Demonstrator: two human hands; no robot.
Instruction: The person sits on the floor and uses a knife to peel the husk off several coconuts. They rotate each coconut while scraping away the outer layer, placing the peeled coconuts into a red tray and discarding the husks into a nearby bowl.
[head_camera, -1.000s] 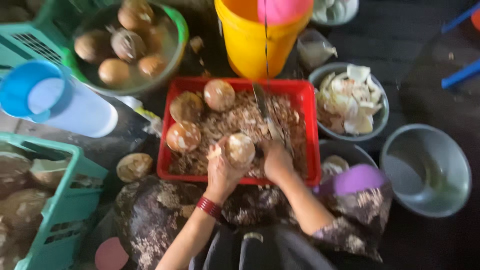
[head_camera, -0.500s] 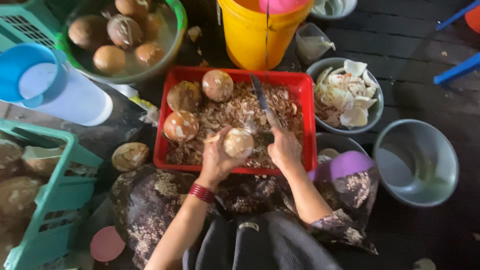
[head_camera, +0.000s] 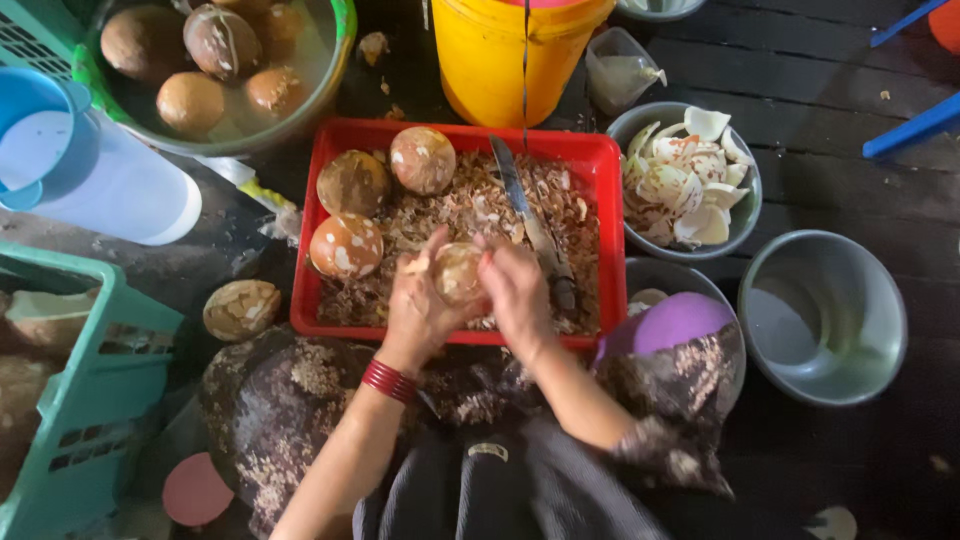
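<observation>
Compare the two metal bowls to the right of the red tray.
The upper metal bowl is heaped with white coconut pieces; the lower metal bowl holds none that show. The upper bowl sits close beside the red tray; the lower bowl stands farther right and nearer the person. Both are round, grey metal and upright on the dark plank floor.

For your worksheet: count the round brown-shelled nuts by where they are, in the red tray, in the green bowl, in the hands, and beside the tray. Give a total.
Red tray, loose nuts: 3
Green bowl, nuts: 5 showing
In both hands, nut: 1
Beside the tray, nut: 1
Total: 10
</observation>
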